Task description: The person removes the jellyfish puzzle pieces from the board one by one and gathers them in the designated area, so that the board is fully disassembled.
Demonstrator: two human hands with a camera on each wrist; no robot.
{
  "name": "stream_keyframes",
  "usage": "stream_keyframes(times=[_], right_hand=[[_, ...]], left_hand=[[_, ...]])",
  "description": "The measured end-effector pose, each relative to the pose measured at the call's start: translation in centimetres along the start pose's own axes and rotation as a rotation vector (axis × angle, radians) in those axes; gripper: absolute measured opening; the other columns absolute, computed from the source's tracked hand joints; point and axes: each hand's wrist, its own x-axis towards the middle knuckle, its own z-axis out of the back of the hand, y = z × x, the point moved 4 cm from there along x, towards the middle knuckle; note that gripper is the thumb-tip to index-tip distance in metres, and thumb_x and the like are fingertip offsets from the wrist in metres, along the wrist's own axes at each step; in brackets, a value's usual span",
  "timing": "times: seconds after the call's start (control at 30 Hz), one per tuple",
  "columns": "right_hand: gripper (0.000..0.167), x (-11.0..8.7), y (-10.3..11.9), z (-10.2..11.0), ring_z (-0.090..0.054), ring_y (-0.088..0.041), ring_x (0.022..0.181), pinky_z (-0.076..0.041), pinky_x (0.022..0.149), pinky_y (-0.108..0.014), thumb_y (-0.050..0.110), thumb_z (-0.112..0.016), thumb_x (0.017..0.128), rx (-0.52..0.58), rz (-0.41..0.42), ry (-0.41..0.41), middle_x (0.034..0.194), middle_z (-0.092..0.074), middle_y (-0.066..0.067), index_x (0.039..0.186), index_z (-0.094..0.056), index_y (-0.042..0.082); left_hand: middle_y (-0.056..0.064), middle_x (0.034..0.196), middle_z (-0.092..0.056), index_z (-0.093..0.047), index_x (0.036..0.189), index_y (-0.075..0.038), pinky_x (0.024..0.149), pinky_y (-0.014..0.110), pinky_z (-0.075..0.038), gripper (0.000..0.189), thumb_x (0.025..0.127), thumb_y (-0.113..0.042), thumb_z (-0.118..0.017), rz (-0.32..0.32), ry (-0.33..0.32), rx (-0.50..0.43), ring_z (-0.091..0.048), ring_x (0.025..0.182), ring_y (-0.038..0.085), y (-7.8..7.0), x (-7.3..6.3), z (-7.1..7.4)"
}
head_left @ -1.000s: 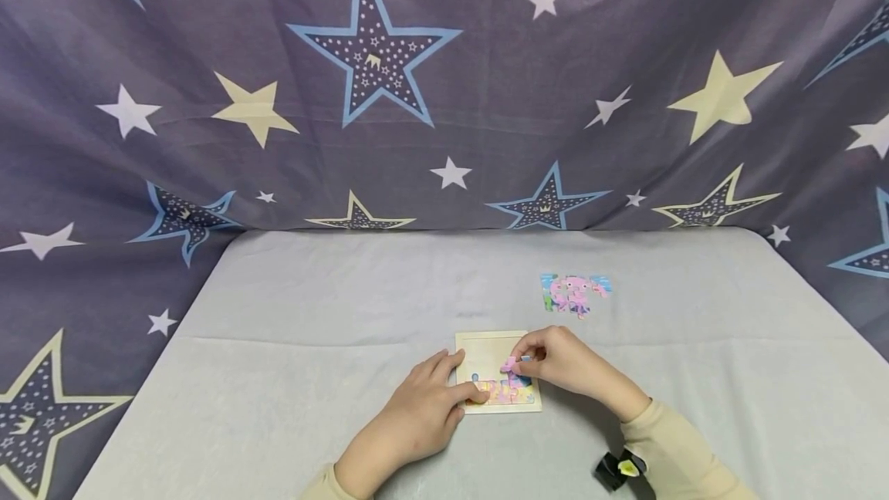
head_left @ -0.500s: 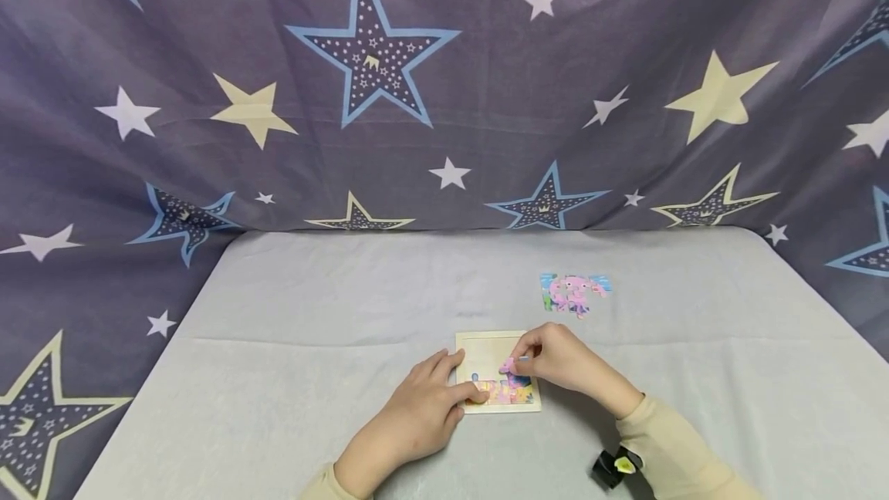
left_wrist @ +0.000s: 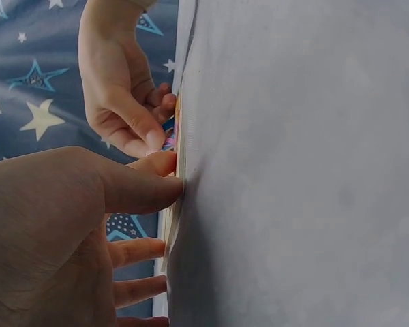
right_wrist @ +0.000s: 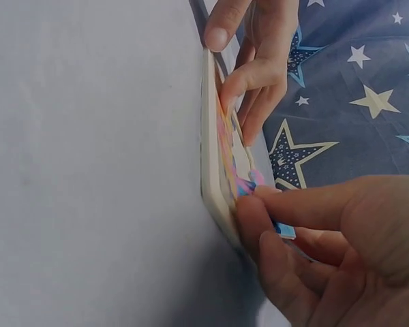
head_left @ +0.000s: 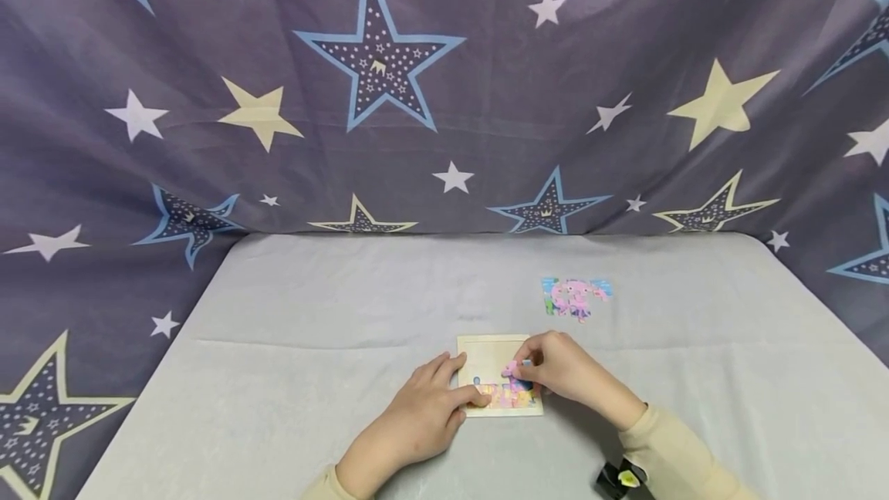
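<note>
A shallow wooden puzzle tray (head_left: 488, 351) lies on the cloth, with joined jigsaw pieces (head_left: 505, 398) along its near side and bare wood behind them. My left hand (head_left: 417, 415) rests at the tray's left side. Its index finger presses on the pieces, the thumb touches the near edge, and the other fingers reach along the left rim. Over the tray's right half, my right hand (head_left: 572, 369) pinches a pink and blue puzzle piece (right_wrist: 255, 180) between thumb and fingers, right at the row of pieces. Those fingers hide much of this piece.
Beyond the tray, to the right, a partly assembled group of puzzle pieces (head_left: 572, 298) lies on the pale grey tablecloth (head_left: 312, 299). A small black object with a yellow-green spot (head_left: 614, 478) shows by the right sleeve. Behind the table hangs a star-printed curtain (head_left: 500, 114).
The head view has shifted slightly. My right hand stays at the tray's right half with the puzzle piece, moving only a little; my left hand keeps its place.
</note>
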Motion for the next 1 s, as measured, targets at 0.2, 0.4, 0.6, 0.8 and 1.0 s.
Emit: stream_keyframes(times=[0.2, 0.4, 0.6, 0.8, 1.0], right_hand=[[0.009, -0.31, 0.06, -0.09, -0.058, -0.013, 0.046, -0.045, 0.043, -0.023, 0.004, -0.074, 0.087, 0.003, 0.061, -0.021, 0.056, -0.058, 0.003, 0.08, -0.072, 0.008], [0.011, -0.53, 0.36, -0.33, -0.058, -0.007, 0.05, -0.045, 0.05, -0.022, 0.007, -0.072, 0.089, -0.084, 0.098, -0.042, 0.06, -0.061, 0.008, 0.079, -0.071, 0.011], [0.011, -0.65, 0.79, -0.64, -0.06, -0.007, 0.051, -0.046, 0.051, -0.023, 0.009, -0.071, 0.091, -0.104, 0.031, -0.056, 0.064, -0.063, 0.006, 0.08, -0.071, 0.01], [0.01, -0.81, 0.91, -0.66, -0.059, -0.007, 0.05, -0.045, 0.051, -0.023, 0.008, -0.071, 0.091, -0.121, -0.011, -0.09, 0.063, -0.062, 0.006, 0.082, -0.072, 0.011], [0.009, -0.79, 0.6, -0.69, -0.055, -0.005, 0.049, -0.045, 0.053, -0.023, 0.006, -0.07, 0.091, -0.159, 0.001, -0.126, 0.065, -0.061, 0.007, 0.083, -0.071, 0.011]], left_hand=[[0.017, 0.148, -0.044, -0.071, 0.117, -0.033, 0.109, 0.056, -0.035, 0.03, 0.095, -0.014, -0.063, 0.002, 0.004, -0.005, -0.038, 0.137, 0.041, -0.13, -0.06, 0.04], [0.017, 0.149, -0.043, -0.07, 0.117, -0.033, 0.109, 0.056, -0.035, 0.03, 0.096, -0.014, -0.063, 0.005, 0.01, -0.025, -0.036, 0.138, 0.041, -0.05, -0.17, 0.08], [0.017, 0.149, -0.042, -0.07, 0.117, -0.034, 0.109, 0.056, -0.035, 0.03, 0.096, -0.013, -0.062, -0.003, 0.009, -0.025, -0.036, 0.138, 0.041, 0.06, -0.17, 0.09], [0.017, 0.15, -0.042, -0.07, 0.117, -0.034, 0.11, 0.056, -0.034, 0.03, 0.096, -0.014, -0.062, -0.007, 0.01, -0.029, -0.035, 0.139, 0.041, 0.01, -0.13, 0.12], [0.017, 0.15, -0.041, -0.07, 0.117, -0.034, 0.11, 0.056, -0.034, 0.03, 0.096, -0.014, -0.062, -0.008, 0.014, -0.031, -0.035, 0.139, 0.041, -0.05, -0.01, 0.1]])
